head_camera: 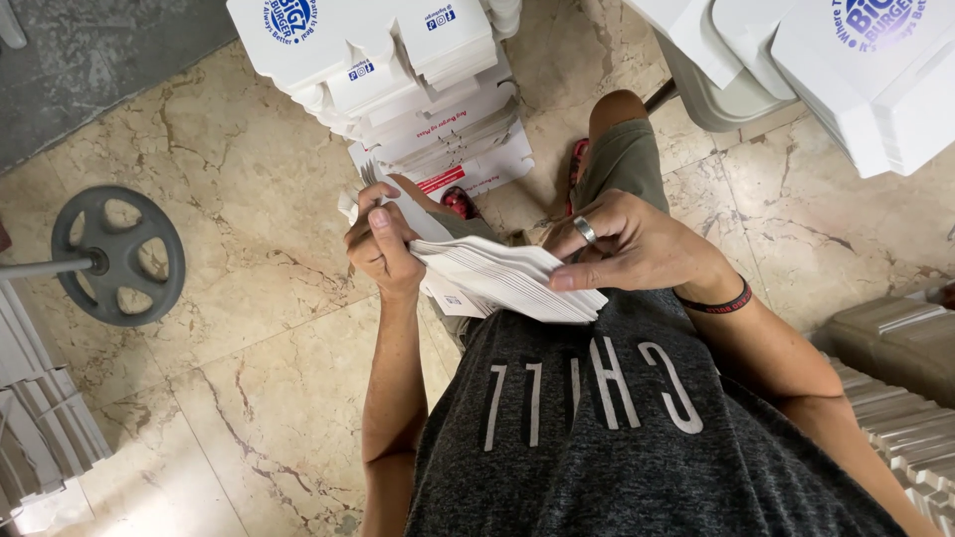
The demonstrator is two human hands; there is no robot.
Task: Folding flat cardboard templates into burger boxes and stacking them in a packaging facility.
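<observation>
White folded boxes (418,70) with blue round logos stack ahead on the floor (249,328); your left hand (383,249) and right hand (637,249) clamp a fanned stack of flat white cartons (507,278) between them.

Dark grey heathered T-shirt (637,447) with large white block letters across the chest. Olive-green shorts (625,159) over the knee. Silver ring (585,230) on one finger of the right hand (637,249) — and a thin black wristband (718,303) with red marks. Bare forearms, no sleeves.
</observation>
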